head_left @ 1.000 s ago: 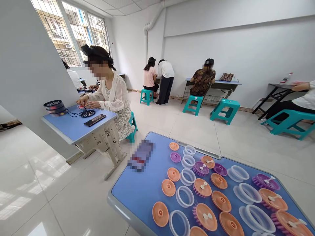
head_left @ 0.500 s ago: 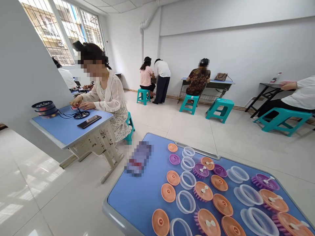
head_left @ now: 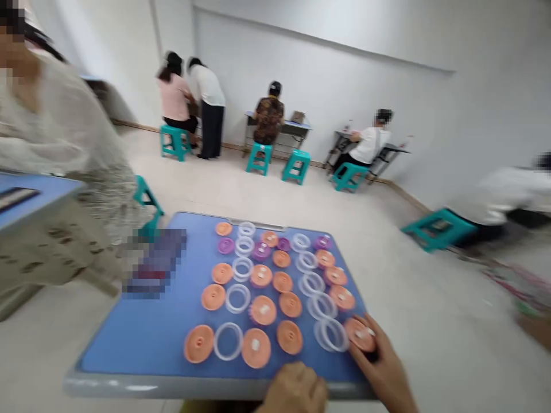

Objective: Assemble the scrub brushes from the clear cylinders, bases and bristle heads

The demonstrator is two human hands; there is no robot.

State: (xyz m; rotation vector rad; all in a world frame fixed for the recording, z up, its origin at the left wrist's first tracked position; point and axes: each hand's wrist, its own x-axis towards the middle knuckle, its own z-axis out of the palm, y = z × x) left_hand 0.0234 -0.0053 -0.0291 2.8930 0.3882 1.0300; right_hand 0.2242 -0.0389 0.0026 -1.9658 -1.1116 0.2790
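At the table's right front corner, my right hand (head_left: 385,364) has its thumb and fingers around an orange round brush piece (head_left: 359,334) with a small white part on top. Clear plastic rings (head_left: 334,334) lie just left of it. My left hand (head_left: 297,389) is curled at the front edge, below an orange disc (head_left: 289,337); whatever its fingers may hold is hidden. Beside that disc sits another orange brush piece (head_left: 255,347) with a white part. A clear ring (head_left: 228,341) and an orange cap (head_left: 198,343) lie further left. Blur softens the view.
Rows of orange and purple pieces and clear rings cover the right of the blue table (head_left: 129,338). A phone-like object (head_left: 159,264), pixelated, lies at its left. A seated person (head_left: 64,115) is close on the left. Green stools (head_left: 441,229) and other people are beyond.
The view has swung right and down, so the table's front edge now shows. Both my hands have come into view, the right one at an orange brush piece.
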